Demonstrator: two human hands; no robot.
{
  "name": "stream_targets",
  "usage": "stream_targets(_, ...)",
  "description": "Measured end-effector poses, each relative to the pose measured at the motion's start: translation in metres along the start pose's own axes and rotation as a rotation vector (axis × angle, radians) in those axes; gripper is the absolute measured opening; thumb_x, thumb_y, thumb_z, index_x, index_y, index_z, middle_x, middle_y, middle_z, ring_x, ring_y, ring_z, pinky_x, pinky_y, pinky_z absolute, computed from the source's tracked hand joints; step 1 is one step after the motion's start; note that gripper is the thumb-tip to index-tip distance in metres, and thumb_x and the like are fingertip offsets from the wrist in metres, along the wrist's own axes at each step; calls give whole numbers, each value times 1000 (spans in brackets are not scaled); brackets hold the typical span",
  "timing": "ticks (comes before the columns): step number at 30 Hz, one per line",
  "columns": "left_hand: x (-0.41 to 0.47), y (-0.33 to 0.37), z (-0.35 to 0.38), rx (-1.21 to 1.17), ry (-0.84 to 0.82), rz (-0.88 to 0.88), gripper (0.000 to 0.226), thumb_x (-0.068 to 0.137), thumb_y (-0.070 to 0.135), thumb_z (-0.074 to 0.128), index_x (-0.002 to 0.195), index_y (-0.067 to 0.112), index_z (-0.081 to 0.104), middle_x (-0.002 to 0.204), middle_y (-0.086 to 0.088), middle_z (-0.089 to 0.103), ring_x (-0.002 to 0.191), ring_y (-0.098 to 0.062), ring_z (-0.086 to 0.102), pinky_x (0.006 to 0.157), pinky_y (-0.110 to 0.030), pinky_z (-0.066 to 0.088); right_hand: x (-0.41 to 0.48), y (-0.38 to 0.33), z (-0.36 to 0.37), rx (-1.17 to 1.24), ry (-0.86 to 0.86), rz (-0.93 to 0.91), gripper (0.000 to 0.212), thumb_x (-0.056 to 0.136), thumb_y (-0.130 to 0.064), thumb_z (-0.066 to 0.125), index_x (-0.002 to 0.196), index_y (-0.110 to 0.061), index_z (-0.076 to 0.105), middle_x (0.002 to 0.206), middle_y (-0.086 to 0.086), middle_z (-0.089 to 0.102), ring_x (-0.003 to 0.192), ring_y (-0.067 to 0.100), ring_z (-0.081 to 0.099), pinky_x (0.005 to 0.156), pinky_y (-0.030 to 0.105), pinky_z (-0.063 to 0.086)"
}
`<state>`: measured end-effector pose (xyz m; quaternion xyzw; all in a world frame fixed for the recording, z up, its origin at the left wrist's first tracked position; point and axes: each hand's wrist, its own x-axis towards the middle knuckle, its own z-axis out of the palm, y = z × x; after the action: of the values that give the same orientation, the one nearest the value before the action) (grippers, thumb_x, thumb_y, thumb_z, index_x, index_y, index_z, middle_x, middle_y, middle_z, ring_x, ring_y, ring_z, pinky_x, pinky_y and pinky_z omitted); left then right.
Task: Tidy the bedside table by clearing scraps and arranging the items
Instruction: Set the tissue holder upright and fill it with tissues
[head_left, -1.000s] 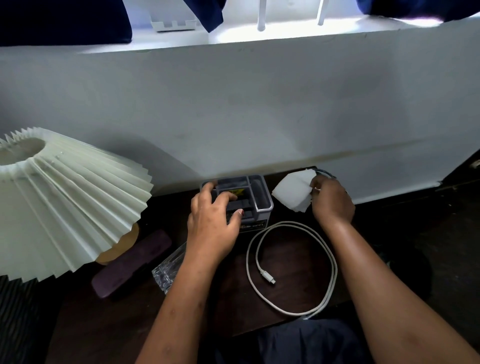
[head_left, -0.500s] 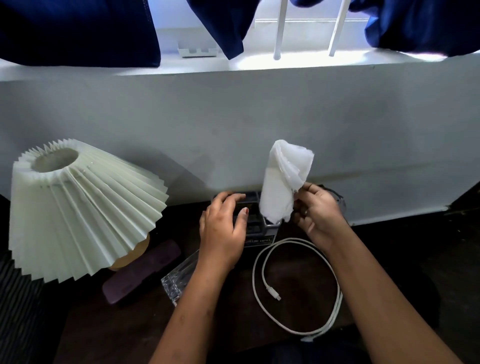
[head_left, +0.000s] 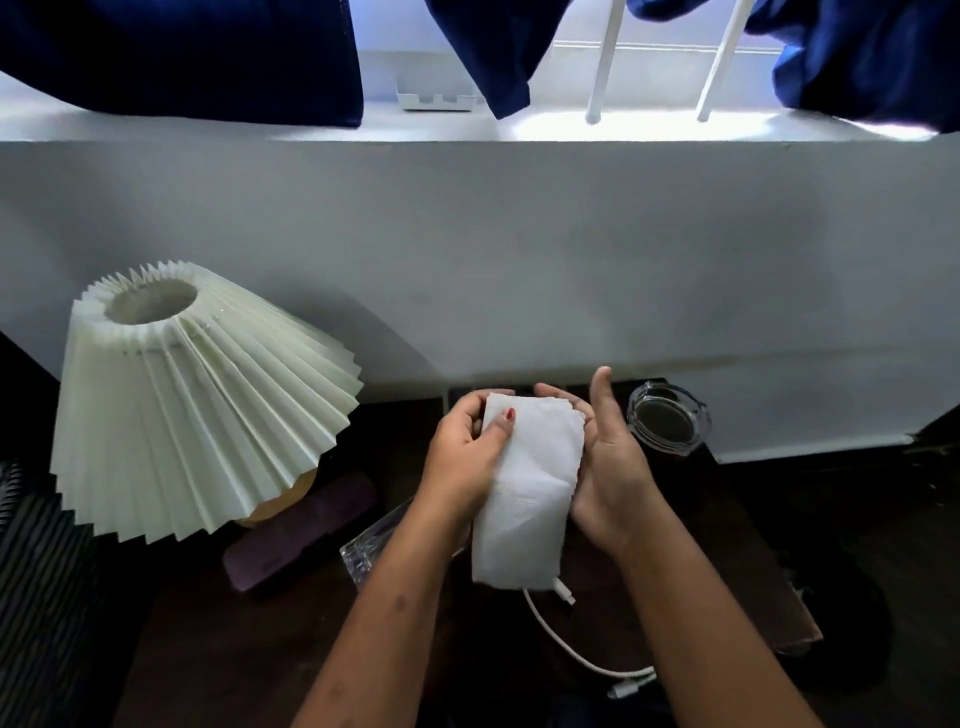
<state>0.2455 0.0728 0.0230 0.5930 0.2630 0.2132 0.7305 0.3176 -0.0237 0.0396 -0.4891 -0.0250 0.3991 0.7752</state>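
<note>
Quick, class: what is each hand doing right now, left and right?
Left hand: pinches the tissue between thumb and curled fingers.
Right hand: open, fingers straight, resting against the tissue's other side.

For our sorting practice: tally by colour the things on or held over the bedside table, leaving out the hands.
White or cream: 3 (lamp shade, tissue, cable)
Clear: 2 (ashtray, clear block)
Purple: 1 (case)
Total: 6
</note>
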Motion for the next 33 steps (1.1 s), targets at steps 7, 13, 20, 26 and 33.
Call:
stream_targets(7, 10, 0, -6, -151, 367, 88, 12, 94, 14, 48, 86, 16, 57, 83, -10, 67, 68, -16, 64, 64, -31, 55, 2, 8, 6, -313, -234, -4, 37, 76, -31, 69, 106, -10, 64, 99, 13, 72, 86, 23, 70, 71, 34, 57)
stream_targets(13, 12, 4, 2, -343, 378, 34, 11, 96, 22, 46, 91, 17, 54, 91, -9, 65, 78, -19, 62, 70, -35, 53, 10, 24, 8, -491, -57, -94, 16, 89, -15, 60, 104, -11, 63, 95, 8, 73, 80, 18, 69, 70, 29, 57)
stream_targets(20, 2, -1, 19, -231, 201, 18, 28, 96, 9, 41, 123, 12, 49, 115, -11, 64, 100, -23, 63, 84, -34, 54, 23, 15, 7, -355, 56, -196, 13, 96, -24, 49, 100, -22, 60, 99, 4, 71, 82, 13, 71, 61, 24, 55)
stream_targets(26, 8, -2, 6, -183, 219, 59, 32, 94, 3, 44, 124, 13, 50, 105, -5, 68, 95, -18, 66, 85, -34, 54, 28, 13, 3, -416, -37, -240, 19, 95, -7, 47, 107, -19, 56, 110, 9, 67, 94, 17, 67, 79, 27, 56)
stream_targets(33, 10, -12, 2, -88, 231, 97, 29, 84, 4, 62, 89, 30, 51, 89, -1, 73, 80, -19, 69, 66, -34, 55, 31, 4, -10, -574, 174, -474, 27, 88, -14, 60, 94, -37, 48, 99, 18, 66, 88, 33, 66, 77, 49, 56)
